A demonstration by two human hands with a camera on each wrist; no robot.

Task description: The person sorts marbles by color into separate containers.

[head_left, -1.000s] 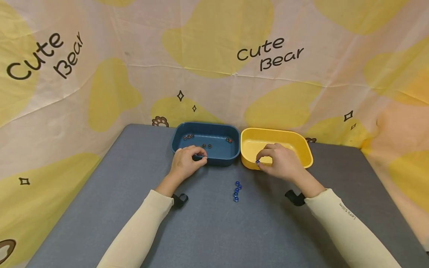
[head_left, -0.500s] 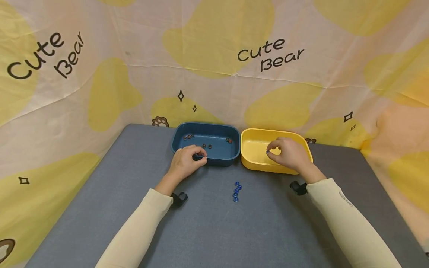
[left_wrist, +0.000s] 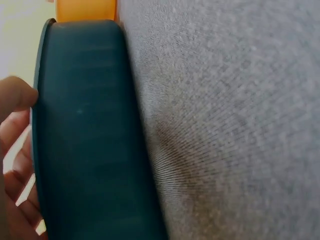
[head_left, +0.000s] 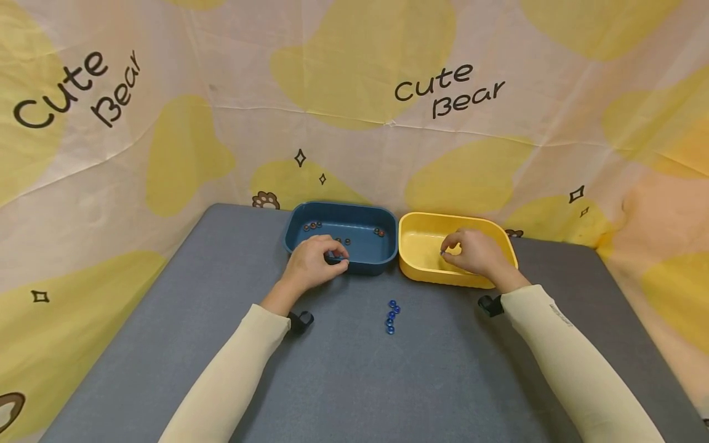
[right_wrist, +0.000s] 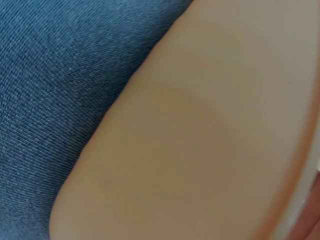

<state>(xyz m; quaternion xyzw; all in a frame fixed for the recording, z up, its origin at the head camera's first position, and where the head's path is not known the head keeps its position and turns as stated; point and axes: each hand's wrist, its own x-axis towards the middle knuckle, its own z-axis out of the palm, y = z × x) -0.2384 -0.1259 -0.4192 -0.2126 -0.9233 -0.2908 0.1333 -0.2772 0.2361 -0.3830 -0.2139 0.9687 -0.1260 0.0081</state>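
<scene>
In the head view my right hand [head_left: 477, 251] pinches a small blue marble [head_left: 442, 253] between thumb and forefinger over the yellow bin [head_left: 443, 277]. In the right wrist view that bin's outer wall [right_wrist: 165, 135] fills the middle; only a sliver of fingers [right_wrist: 309, 215] shows. My left hand [head_left: 312, 261] hovers at the near rim of the dark blue bin [head_left: 368, 267], fingers curved. Its thumb [left_wrist: 17, 94] lies at the rim in the left wrist view; whether anything sits between the fingertips is hidden. Several brownish marbles [head_left: 312, 226] lie in the blue bin.
On the grey table [head_left: 354, 381], several blue marbles [head_left: 390, 322] lie in a short crooked line before the bins. The two bins stand side by side against the patterned cloth wall [head_left: 354, 147]. Cloth also rises at the left and right.
My right hand with its marble has moved right and farther over the yellow bin, then stayed there. My left hand has shifted slightly right along the blue bin's rim. The marbles on the table have not moved.
</scene>
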